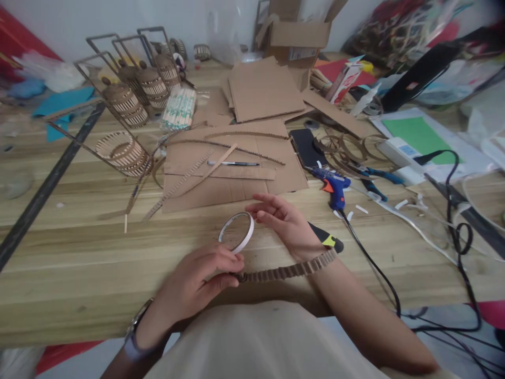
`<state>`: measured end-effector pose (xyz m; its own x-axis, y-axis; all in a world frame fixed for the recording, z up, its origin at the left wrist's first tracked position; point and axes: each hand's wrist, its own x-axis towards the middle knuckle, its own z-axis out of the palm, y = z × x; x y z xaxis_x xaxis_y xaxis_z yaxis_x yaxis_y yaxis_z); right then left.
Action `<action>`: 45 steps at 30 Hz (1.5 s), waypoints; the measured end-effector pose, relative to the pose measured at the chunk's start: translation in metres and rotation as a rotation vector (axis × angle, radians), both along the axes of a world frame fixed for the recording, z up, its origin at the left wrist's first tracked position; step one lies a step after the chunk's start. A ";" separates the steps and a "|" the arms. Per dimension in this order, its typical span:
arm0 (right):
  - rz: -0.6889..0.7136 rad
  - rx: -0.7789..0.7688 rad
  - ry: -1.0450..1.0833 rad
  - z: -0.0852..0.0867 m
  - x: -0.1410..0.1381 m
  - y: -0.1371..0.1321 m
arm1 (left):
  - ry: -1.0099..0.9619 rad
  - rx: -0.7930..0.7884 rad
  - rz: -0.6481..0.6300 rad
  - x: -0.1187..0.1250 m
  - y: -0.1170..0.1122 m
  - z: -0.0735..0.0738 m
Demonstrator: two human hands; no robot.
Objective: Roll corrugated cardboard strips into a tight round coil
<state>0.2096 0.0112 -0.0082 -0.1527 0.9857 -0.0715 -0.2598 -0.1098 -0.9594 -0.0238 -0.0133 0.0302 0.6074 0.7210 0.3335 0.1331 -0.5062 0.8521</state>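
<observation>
My left hand [205,276] is closed, its thumb and fingers pinching one end of a corrugated cardboard strip [284,272]. The strip runs right and lies across my right forearm. A narrow roll of white tape [246,239] stands tilted just above the left fingers, seeming to touch them. At the roll's upper right edge is my right hand [286,223], fingers spread and slightly curled, with nothing visible gripped in them. Partly hidden behind the right wrist lies a utility knife [331,241] with a black and yellow-green handle.
Ahead lies a cardboard sheet [236,187] carrying cut strips and a pen [233,163]. To the right are a blue glue gun [335,187] with its cord, pliers [381,176] and a phone [307,147]. Stick lanterns [124,102] and a stick basket [122,152] stand left.
</observation>
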 end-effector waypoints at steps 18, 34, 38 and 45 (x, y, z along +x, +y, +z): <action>-0.171 0.285 -0.534 0.022 0.018 0.000 | 0.113 0.124 0.028 -0.007 0.004 0.000; -0.096 0.933 -1.189 0.032 0.013 -0.010 | 0.168 0.219 -0.015 0.000 -0.001 0.011; -0.124 0.950 -1.225 0.029 0.015 -0.010 | 0.165 0.213 -0.031 0.000 -0.001 0.013; -0.089 0.981 -1.230 0.031 0.018 -0.009 | 0.211 0.262 0.011 0.001 -0.002 0.009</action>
<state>0.2271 0.0020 0.0224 -0.4256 0.7233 0.5437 0.7304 0.6293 -0.2655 -0.0226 -0.0155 0.0396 0.6753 0.6345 0.3760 0.2993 -0.7017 0.6466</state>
